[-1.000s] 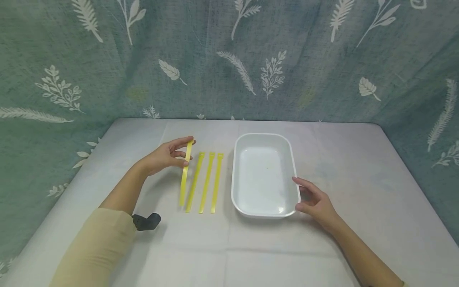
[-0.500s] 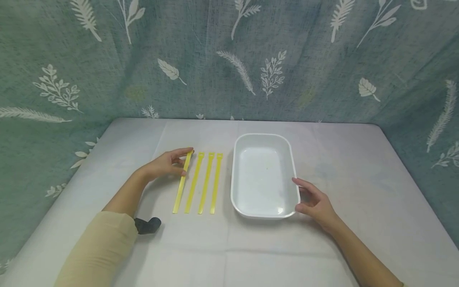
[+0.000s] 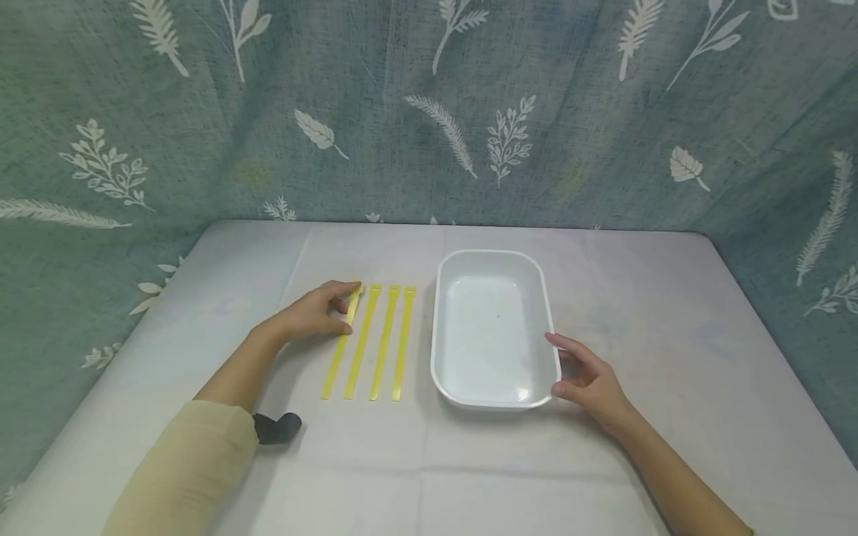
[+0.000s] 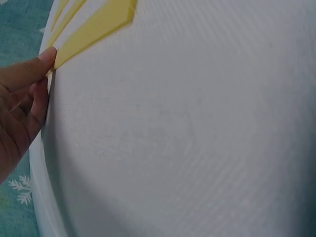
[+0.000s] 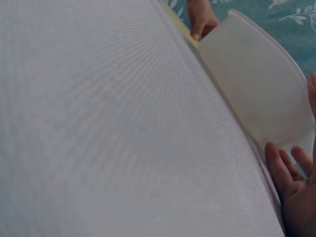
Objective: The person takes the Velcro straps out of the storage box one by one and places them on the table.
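In the head view several flat yellow strips with slotted heads, like cable ties, lie side by side. My left hand [image 3: 315, 311] pinches the leftmost yellow strip [image 3: 335, 365], fingers at its slotted head and thumb near its middle. This strip lies along the table; in the left wrist view my left thumb [image 4: 47, 57] meets its edge. A white rectangular tray [image 3: 434, 335] stands right of the strips, with a tiny yellow speck on its floor. My right hand [image 3: 593, 383] holds the tray's right rim, with fingertip and thumb at separate spots. The right wrist view shows right fingers [image 5: 279, 165] beside the tray's outer wall.
A white cloth [image 3: 523, 476] covers the table. The remaining strips, such as the rightmost strip [image 3: 403, 350], stand between my left hand and the tray. A black wrist mount [image 3: 278, 429] sticks out at the left sleeve [image 3: 184, 461]. Leaf-patterned teal fabric [image 3: 375, 179] hangs behind.
My left hand has lowered the leftmost strip to the table, toward me, and its bottom end has swung left in line with the others. The right hand and the tray have hardly moved.
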Tool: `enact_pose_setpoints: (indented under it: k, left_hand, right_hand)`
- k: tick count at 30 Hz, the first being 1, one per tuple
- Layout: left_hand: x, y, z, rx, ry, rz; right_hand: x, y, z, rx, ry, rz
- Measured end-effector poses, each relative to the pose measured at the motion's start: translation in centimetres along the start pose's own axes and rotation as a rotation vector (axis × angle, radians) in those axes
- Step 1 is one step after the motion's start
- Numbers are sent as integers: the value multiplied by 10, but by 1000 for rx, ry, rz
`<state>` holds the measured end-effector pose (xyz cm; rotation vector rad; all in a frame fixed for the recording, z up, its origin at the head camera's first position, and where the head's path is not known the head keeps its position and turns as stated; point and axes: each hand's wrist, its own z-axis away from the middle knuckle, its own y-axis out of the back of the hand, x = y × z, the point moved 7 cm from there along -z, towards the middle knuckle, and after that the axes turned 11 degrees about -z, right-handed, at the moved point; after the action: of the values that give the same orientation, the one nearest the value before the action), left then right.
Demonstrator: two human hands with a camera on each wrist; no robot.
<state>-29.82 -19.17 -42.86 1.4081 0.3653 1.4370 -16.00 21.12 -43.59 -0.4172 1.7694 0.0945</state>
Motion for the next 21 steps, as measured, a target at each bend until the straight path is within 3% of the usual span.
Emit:
enact_pose_setpoints:
  k: [9, 14, 21]
  left_hand:
    - [-6, -1, 2, 28, 39, 14]
    - [-9, 1, 2, 78, 69, 20]
    - [-13, 1, 9, 144, 88, 221]
  right_hand:
    - [0, 1, 1, -1, 1, 9]
    - [-2, 1, 0, -18, 21, 7]
    - [-11, 5, -2, -35, 114, 2]
